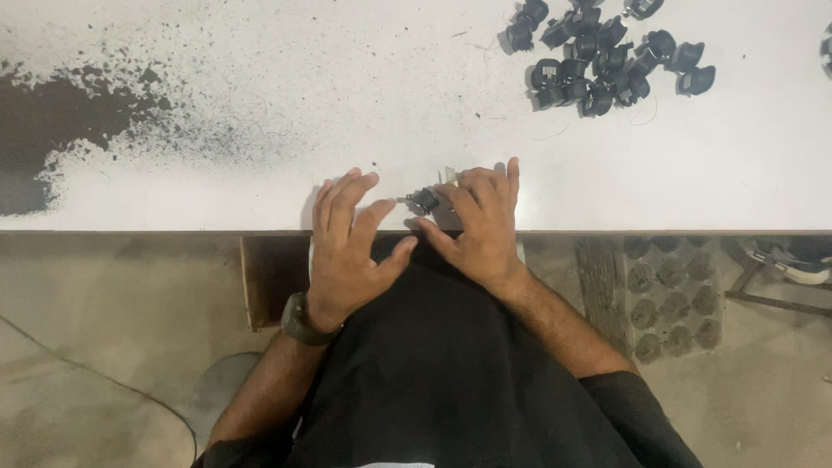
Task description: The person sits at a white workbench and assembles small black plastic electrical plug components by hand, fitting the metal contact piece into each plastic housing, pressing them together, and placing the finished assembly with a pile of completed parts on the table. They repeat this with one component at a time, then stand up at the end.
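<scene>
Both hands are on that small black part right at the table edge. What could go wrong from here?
1. The small black part sits close to the near edge of the white table, pinched between the left hand and right hand; a slip could drop it to the floor.
2. The grip looks fingertip-only, so the part might twist.
3. The pile of black parts lies far off, a long reach.

A heap of small black parts (pixel 607 56) sits at one o'clock on the white table (pixel 260 104); dark speckled stain (pixel 52 121) at ten.
</scene>
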Demonstrator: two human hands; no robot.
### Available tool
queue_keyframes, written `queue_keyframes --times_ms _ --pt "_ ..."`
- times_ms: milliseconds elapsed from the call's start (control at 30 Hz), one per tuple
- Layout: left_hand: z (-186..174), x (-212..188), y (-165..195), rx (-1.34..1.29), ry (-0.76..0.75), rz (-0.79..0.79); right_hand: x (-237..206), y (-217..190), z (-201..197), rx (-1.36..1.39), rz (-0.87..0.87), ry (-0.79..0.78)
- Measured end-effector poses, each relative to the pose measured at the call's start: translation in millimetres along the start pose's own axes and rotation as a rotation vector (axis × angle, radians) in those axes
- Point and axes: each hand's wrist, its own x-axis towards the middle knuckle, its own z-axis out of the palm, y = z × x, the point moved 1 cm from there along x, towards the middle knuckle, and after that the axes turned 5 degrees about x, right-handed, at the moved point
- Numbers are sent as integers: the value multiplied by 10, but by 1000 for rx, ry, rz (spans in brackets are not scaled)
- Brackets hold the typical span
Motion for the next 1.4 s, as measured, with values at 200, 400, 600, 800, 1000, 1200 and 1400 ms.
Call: queue_keyframes --times_ms 200,400,600,800,1000,1200,1400 --pt "134 14 129 156 12 66 -179 42 -25 187 -117 116" --pt "253 3 51 87 53 -32 -204 41 89 231 -109 55" --pt "249 -1 50 0 61 -63 -145 -13 104 184 -126 77" --pt "278 -8 45 -23 83 -55 -118 -33 97 195 -132 87" --pt "349 -32 5 81 122 64 -91 -50 95 207 -139 62" --pt "372 -28 44 126 170 128 -76 -48 98 236 -148 86" --pt "337 40 43 -16 115 -58 -81 -37 117 240 -141 96"
